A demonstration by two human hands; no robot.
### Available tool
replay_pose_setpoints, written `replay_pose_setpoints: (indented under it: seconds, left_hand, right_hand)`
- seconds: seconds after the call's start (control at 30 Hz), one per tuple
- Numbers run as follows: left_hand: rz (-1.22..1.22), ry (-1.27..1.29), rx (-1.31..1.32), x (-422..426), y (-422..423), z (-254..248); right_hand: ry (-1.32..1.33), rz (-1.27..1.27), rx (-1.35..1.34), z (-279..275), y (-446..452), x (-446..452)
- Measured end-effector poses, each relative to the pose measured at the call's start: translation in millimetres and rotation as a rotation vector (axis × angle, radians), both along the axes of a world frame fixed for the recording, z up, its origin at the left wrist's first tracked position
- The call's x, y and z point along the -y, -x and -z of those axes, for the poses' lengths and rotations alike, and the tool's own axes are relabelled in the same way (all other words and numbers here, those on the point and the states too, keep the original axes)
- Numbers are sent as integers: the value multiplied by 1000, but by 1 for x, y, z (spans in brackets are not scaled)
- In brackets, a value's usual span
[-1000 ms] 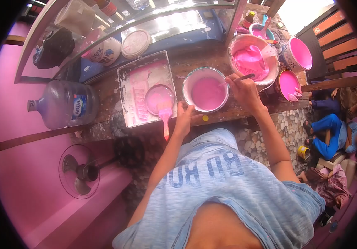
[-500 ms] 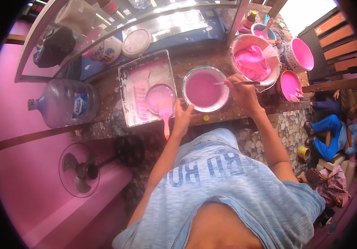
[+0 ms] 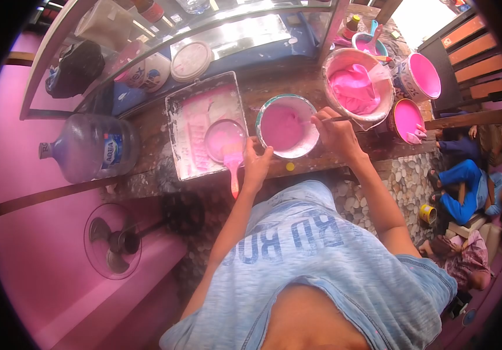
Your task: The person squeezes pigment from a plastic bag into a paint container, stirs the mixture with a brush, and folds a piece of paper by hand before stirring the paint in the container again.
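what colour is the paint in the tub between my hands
The paint is pink, seen best in the head view.

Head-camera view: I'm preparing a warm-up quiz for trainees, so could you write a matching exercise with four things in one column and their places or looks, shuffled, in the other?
Column one
1. Thin stick
2. Flat brush
3. Water bottle
4. Left hand

Column two
A. See-through, with a blue label
B. At the rim of the bucket of pink liquid
C. Held in the right hand
D. Its handle reaching past the near edge of the tray

Right pairs: 1-C, 2-D, 3-A, 4-B.
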State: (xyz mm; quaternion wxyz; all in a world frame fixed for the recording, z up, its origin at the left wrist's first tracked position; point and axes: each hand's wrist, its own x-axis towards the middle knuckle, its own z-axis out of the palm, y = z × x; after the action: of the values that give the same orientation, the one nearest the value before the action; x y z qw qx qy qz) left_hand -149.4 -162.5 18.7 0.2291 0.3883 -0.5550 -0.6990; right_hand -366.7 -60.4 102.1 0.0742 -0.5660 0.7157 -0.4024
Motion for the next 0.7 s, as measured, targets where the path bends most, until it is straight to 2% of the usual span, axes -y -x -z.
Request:
replay_pose_setpoints:
  seconds: [0.03,0.1,0.2,0.27,0.33,0.43,0.53,0.63,0.7]
  left_hand:
    - [-14,3,-9,0,1,0]
    - [-11,46,12,3,4,2]
    - [64,101,72,11,5,1]
    - [95,45,80,14,4,-5]
    - [87,-100,44,13,5,-26]
    - [6,-284,-30,15,-1,-31]
    - [-57,-298,-50,6,-3,-18]
    - [41,-261,-76,-7,3,-19]
    - [75,-274,-53,-10,6,-17]
  right_hand:
    - [-65,15,-22,3,-1,-4]
    - [-64,-38,159,5,-14,-8]
    - [14,-65,292,5,-25,-1]
    - [89,-39,358,9,-24,7]
    - [76,-2,274,5,-17,8]
    - [72,33,200,7,-3,1]
    - [-14,18,162,-1,1,-8]
    - [36,28,11,-6,4,-6]
    - [53,47,17,1,8,0]
